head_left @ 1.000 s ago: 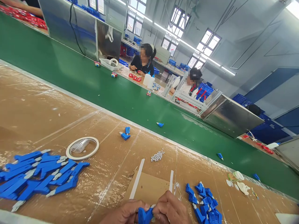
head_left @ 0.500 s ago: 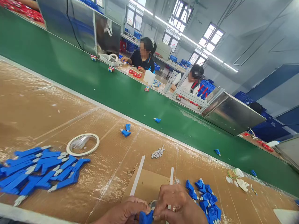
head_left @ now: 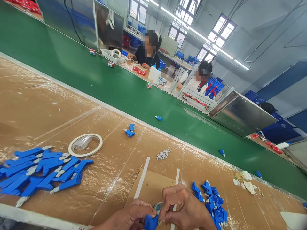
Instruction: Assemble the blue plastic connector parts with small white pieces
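Note:
Both of my hands meet at the bottom edge of the view over a brown cardboard-covered bench (head_left: 48,105). My left hand (head_left: 129,215) and my right hand (head_left: 184,207) are closed in a pinch on one small blue plastic part (head_left: 150,222) held between them. A small pale piece shows just above that part, between my fingertips. A heap of small blue parts (head_left: 212,204) lies right beside my right hand. A pile of long blue pieces with white tips (head_left: 40,174) is spread out at the left.
A ring of clear tape (head_left: 85,144) lies beyond the left pile, a cluster of tiny white pieces (head_left: 163,154) and two loose blue parts (head_left: 129,131) further out. A green conveyor belt (head_left: 96,80) runs behind the bench. Two people sit at the far side.
My hands have come further into view and my right hand has closed more over the blue part. The camera view has shifted slightly, so the bench appears a little higher.

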A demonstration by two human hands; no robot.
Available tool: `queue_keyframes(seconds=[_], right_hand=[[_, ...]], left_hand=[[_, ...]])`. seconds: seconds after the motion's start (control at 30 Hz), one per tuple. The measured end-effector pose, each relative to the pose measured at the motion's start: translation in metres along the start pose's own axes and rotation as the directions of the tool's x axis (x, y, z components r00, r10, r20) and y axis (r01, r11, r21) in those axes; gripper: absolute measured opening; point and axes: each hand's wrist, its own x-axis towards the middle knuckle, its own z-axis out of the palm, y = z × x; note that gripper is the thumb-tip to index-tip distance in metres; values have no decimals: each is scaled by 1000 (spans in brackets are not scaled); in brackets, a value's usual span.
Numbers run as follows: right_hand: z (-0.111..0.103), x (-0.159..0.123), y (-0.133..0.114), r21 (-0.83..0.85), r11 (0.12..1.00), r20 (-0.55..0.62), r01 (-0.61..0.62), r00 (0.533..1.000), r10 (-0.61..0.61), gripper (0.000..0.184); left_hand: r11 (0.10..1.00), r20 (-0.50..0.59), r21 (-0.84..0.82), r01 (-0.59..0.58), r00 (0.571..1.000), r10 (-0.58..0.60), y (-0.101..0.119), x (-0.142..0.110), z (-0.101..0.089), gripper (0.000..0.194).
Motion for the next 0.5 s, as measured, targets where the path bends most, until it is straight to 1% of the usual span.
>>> queue_keyframes(seconds=[0.07, 0.1, 0.23, 0.3, 0.5], right_hand=[[0, 0, -1, -1, 1000, 8, -4, 1000, 4, 20], [0, 1, -1, -3, 1000, 9, 1, 1000, -1, 20], [0, 3, -1, -16, 999, 14, 50, 999, -50, 24], [1, 3, 2, -18, 999, 13, 50, 999, -50, 27], [8, 0, 16, 65, 997, 21, 31, 999, -32, 34]], left_hand=[[999, -1, 47, 27, 1000, -27, 1, 1, 0, 28], [998, 9, 55, 21, 1000, -21, 1, 2, 0, 29], [996, 112, 50, -78, 991, 72, -4, 0, -6, 32], [993, 144, 64, -94, 986, 84, -8, 3, -11, 31], [977, 240, 162, -138, 966, 96, -21, 36, -22, 34]])
